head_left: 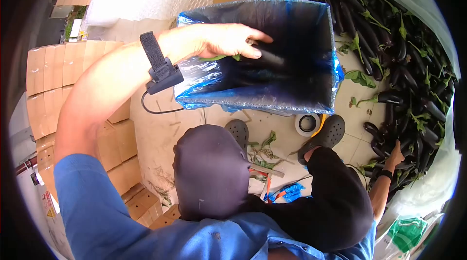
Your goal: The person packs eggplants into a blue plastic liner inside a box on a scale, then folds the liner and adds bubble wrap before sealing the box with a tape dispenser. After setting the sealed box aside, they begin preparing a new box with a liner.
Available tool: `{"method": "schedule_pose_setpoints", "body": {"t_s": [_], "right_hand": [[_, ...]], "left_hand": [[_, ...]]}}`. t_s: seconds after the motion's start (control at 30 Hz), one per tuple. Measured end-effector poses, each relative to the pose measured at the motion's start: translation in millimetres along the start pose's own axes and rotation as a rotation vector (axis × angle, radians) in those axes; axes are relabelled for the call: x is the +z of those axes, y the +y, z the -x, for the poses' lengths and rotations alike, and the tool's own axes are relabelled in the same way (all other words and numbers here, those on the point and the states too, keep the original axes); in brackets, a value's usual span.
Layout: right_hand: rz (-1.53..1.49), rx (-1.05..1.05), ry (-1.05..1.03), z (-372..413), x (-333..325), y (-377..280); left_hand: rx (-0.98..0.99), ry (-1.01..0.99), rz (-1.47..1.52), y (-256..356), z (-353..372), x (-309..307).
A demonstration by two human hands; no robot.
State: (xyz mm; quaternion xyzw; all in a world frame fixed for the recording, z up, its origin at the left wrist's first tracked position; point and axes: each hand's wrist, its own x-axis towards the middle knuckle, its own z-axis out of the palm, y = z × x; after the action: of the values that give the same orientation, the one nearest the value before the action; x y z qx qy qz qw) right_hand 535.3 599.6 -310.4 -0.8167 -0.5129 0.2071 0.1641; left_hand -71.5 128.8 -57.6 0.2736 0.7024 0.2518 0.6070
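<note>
The 2 hands were held well apart. The left hand (226,39) was reached into the open box lined with blue translucent plastic (204,78), its thumb and fingers parted beside a glossy dark-purple eggplant (275,58); whether a grip was kept on it could not be told. The right hand (397,153) was placed among the loose green-stemmed eggplants (390,98) heaped on the floor at the right; its grip could not be told either. Low, gentle release was judged best, with skins guarded against bruising and stems kept off the thin liner.
</note>
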Motion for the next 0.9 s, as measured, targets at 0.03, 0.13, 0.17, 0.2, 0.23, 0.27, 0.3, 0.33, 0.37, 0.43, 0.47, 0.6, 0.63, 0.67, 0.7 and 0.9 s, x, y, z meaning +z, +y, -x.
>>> {"method": "schedule_pose_setpoints", "body": {"t_s": [0.03, 0.13, 0.17, 0.2, 0.23, 0.27, 0.3, 0.33, 0.37, 0.43, 0.47, 0.6, 0.63, 0.67, 0.7, 0.9], "right_hand": [[-0.004, 0.005, 0.003, 0, -1, 2], [-0.002, -0.016, -0.013, -2, -1, 2], [-0.016, -0.026, -0.002, -2, 0, 2], [-0.027, -0.036, 0.009, 0, 1, 4], [-0.029, -0.032, 0.012, 9, 0, 1], [-0.027, -0.019, 0.018, 17, -2, -4], [-0.022, -0.007, 0.024, 22, -3, -8], [-0.023, -0.005, 0.028, 18, 1, -6], [-0.057, -0.022, 0.053, 16, 5, -3], [-0.088, -0.033, 0.091, 10, 13, 11], [-0.079, -0.093, 0.155, 4, 20, 18], [-0.082, -0.151, 0.183, 23, 10, 5], [-0.071, -0.183, 0.166, 25, 3, 2], [-0.055, -0.203, 0.175, 19, -6, 4], [0.002, -0.182, 0.209, 6, -9, 8], [-0.670, 0.332, -0.766, 127, -137, -27]], "left_hand": [[-0.048, 0.012, 0.021, -5, -5, 4], [-0.118, 0.132, 0.060, -7, -24, 24], [-0.124, 0.166, 0.048, -4, -32, 28], [-0.131, 0.198, 0.037, -2, -40, 31], [-0.129, 0.195, 0.033, -12, -51, 30], [-0.058, 0.241, -0.071, -27, -67, 27], [0.012, 0.284, -0.173, -48, -86, 24], [0.167, 0.365, -0.700, -77, -108, 13], [0.160, 0.345, -0.923, -78, -110, 15], [0.255, 0.420, -1.374, -75, -105, 39], [0.269, 0.415, -1.374, -67, -107, 42], [0.152, 0.373, -1.435, -64, -112, 35], [0.039, 0.310, -1.381, -72, -119, 32], [0.052, 0.415, -1.272, -75, -118, 32], [0.074, 0.420, -1.325, -65, -108, 34], [0.165, 0.382, -1.495, -86, -134, 15]]}}
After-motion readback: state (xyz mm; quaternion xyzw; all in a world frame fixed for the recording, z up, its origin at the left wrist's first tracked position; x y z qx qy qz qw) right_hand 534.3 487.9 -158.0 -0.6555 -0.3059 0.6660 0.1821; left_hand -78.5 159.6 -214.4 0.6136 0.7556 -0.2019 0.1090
